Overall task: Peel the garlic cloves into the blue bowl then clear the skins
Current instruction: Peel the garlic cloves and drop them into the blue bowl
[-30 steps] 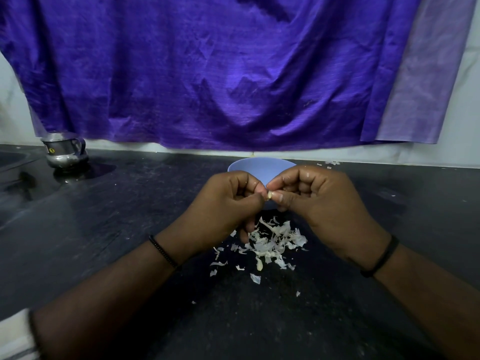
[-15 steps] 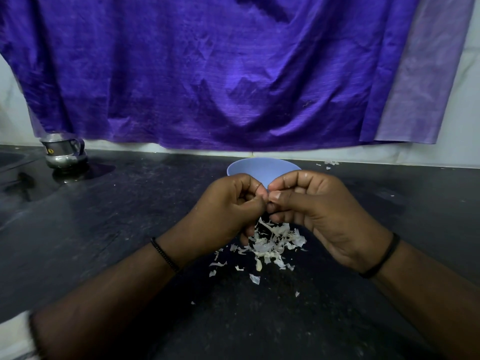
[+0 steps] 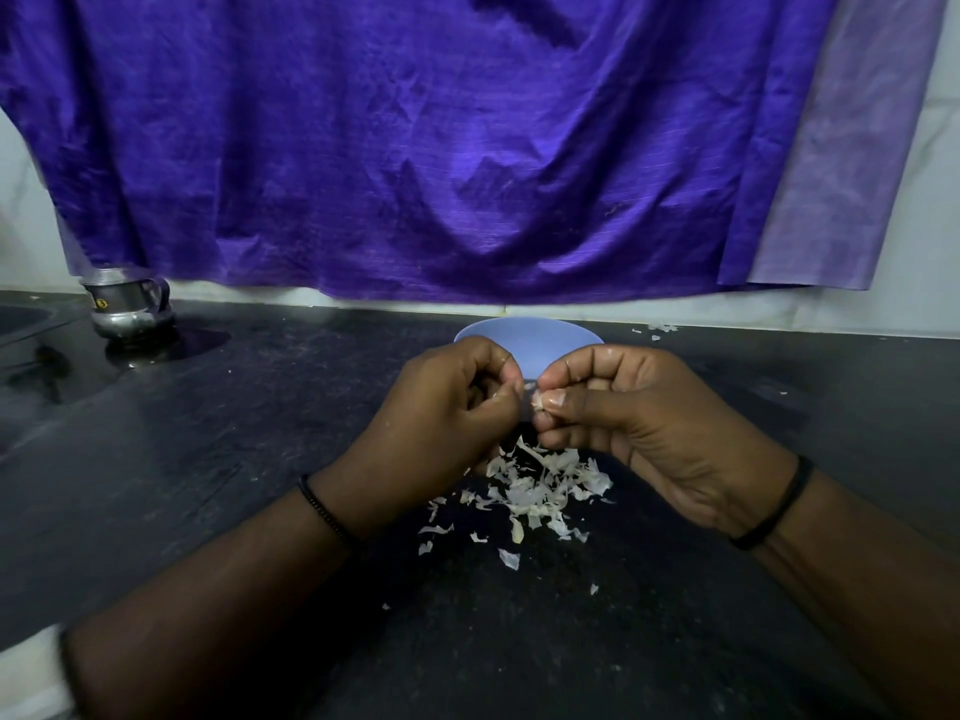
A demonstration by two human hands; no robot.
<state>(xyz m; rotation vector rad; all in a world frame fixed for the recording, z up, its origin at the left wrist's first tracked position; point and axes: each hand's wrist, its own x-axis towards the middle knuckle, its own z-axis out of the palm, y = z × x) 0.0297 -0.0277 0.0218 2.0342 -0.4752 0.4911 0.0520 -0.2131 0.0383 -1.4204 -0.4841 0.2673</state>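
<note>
Above the dark counter [image 3: 208, 485], just in front of the blue bowl [image 3: 524, 337], the two hands meet. The right hand [image 3: 639, 418] pinches a small garlic clove [image 3: 538, 401] between its thumb and first finger. The left hand [image 3: 447, 407] is curled tight beside it, fingertips at the clove; I cannot tell if it holds a bit of skin. Below the hands lies a heap of skins [image 3: 530, 485], so I think many cloves are peeled already. The bowl's inside is hidden by the hands. A few more scraps [image 3: 655, 328] lie by the wall. This clove must still go in the bowl, and no skins are cleared yet.
</note>
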